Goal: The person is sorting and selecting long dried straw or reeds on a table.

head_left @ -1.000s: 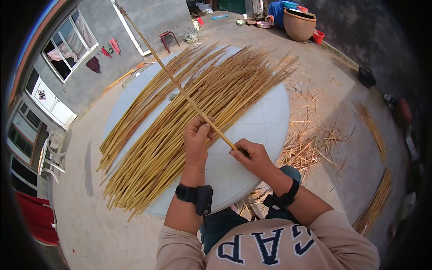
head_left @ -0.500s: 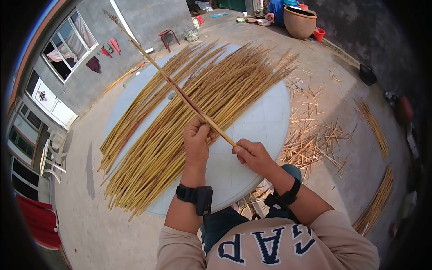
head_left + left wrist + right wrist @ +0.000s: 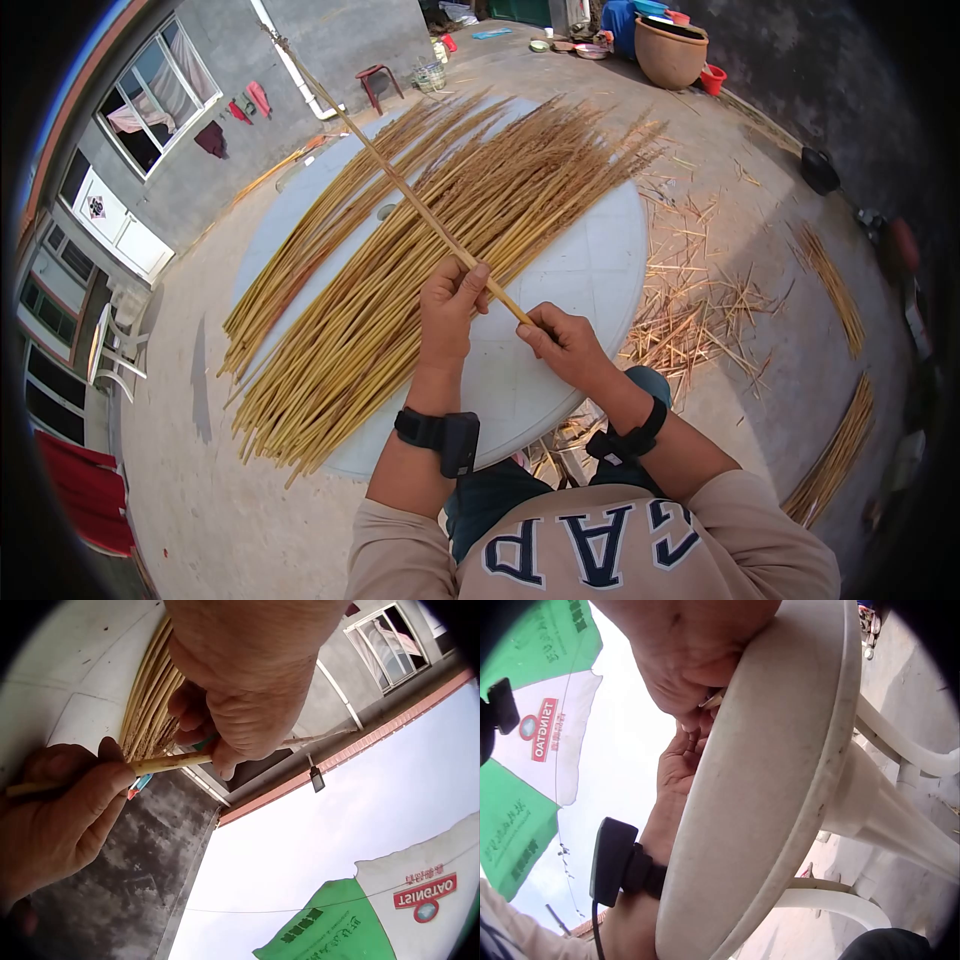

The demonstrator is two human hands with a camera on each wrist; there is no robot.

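A long tan stalk (image 3: 420, 207) with a thin feathery tip slants up and leftward across the pile. The left hand (image 3: 452, 305) pinches it between thumb and fingers, a short way up from its thick end. At that lower end the right hand (image 3: 566, 345) grips it with thumb and curled fingers. Beneath and beside them a wide pile of similar stalks (image 3: 350, 330) lies on the round white table (image 3: 600, 270). In the left wrist view the stalk (image 3: 176, 761) runs between the left hand (image 3: 244, 682) and the right hand (image 3: 67, 810).
Broken stalk pieces (image 3: 690, 310) litter the floor right of the table, with two bundles (image 3: 832, 450) farther right. A large clay pot (image 3: 669, 55) and a red bucket (image 3: 712, 80) stand at the back. A red stool (image 3: 378, 88) is behind the table, and a white chair (image 3: 120, 350) at the left.
The stalk's reddish strip no longer shows on top, and its tip has shifted slightly. The left hand's thumb now lies over the stalk; the right hand has barely moved.
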